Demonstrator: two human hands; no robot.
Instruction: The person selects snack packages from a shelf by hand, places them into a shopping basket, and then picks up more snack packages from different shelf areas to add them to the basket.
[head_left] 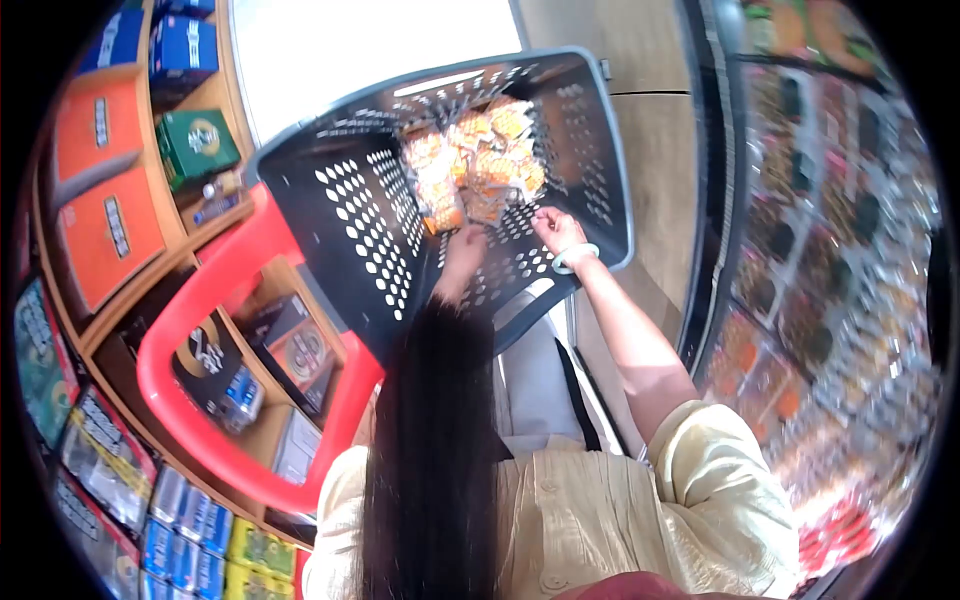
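Observation:
Both of my hands reach into a dark grey perforated shopping basket with a red handle. Inside the basket [360, 225], small clear packets of orange and yellow food [490, 165] lie heaped on the bottom. My left hand [465, 248] is at the near edge of the heap, its fingers bent at an orange-edged packet; whether they grip it cannot be made out. To its right is my right hand [558, 230], with a pale bracelet at the wrist. Its fingers are curled beside the packets, and what they may hold is too small to tell.
On the left, wooden shelves [120, 300] hold orange, blue and green boxes. The red handle [165, 365] stretches over them. Blurred packaged goods [810, 260] fill a display on the right. Long dark hair [430, 450] hangs in front of the body and covers part of my left arm.

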